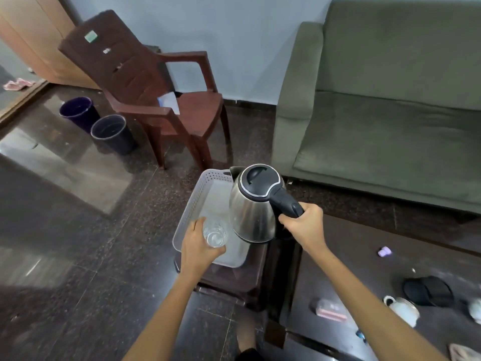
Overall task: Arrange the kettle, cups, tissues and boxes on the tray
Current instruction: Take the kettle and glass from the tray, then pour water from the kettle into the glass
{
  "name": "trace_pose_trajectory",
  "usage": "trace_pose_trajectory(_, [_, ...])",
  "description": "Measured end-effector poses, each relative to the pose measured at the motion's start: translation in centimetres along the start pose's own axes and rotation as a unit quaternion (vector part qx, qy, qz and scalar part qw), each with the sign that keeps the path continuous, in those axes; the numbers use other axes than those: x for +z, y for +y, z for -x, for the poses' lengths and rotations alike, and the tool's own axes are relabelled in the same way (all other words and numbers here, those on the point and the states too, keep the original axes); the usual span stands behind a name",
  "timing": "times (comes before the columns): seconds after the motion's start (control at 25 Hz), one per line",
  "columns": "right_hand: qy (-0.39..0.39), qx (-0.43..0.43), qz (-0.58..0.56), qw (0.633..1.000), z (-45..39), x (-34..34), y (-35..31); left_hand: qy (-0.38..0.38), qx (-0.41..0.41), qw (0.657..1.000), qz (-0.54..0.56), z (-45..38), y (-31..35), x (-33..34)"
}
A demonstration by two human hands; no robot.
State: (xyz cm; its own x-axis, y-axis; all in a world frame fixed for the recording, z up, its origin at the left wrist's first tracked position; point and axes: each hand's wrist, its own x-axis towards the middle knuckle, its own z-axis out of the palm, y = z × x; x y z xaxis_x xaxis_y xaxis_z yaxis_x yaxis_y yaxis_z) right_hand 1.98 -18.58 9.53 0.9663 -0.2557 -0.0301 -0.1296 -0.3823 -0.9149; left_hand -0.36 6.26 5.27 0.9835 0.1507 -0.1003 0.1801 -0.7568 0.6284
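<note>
Kettle (253, 207): steel body with a black lid, upright over the right part of the tray; whether its base touches the tray floor cannot be told. Its spout points away from the person, toward the far edge of the tray, and its black handle points back toward the person and to the right.
Right hand (303, 224): fingers curled round the lower end of the kettle handle.
Glass (215, 232): clear tumbler, tilted so its mouth faces up toward the camera, over the near left part of the tray, just beside the kettle.
Left hand (199, 246): wrapped round the left side of the glass, thumb on the near side.
Tray (197, 201): pale perforated plastic, rectangular, its long axis running away from the person; it sits on a dark brown stool (234, 285).
Desk (364, 282): dark, to the right of the stool; on it lie a white cup (403, 310), a black round base (428, 290), a small pink box (330, 310) and a small purple thing (384, 251).
Room: a brown plastic chair (161, 100), two dark bins (96, 123) on the floor, a green sofa (385, 113).
</note>
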Motion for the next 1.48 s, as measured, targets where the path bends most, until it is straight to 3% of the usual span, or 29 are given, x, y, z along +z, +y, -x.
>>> trace_pose_trajectory(0.4, [0.096, 0.068, 0.075, 0.990, 10.8, -22.6, 9.0, -0.073, 0.112, 0.991, -0.002, 10.3, 12.1, 10.1])
trace_pose_trajectory(0.6, [0.112, 0.114, 0.094, 0.983, 13.2, -28.6, 13.7, -0.112, 0.129, 0.985, 0.000, 12.6, 16.7, 16.9])
trace_pose_trajectory(1.04, [0.181, 0.159, 0.045, 0.969, 10.2, -27.9, 22.9, -0.182, 0.155, 0.970, -0.035, 6.3, 16.8, 30.7])
trace_pose_trajectory(1.48, [0.169, 0.149, 0.051, 0.973, 8.6, -27.2, 28.3, -0.215, 0.167, 0.960, -0.061, 4.9, 14.4, 37.8])
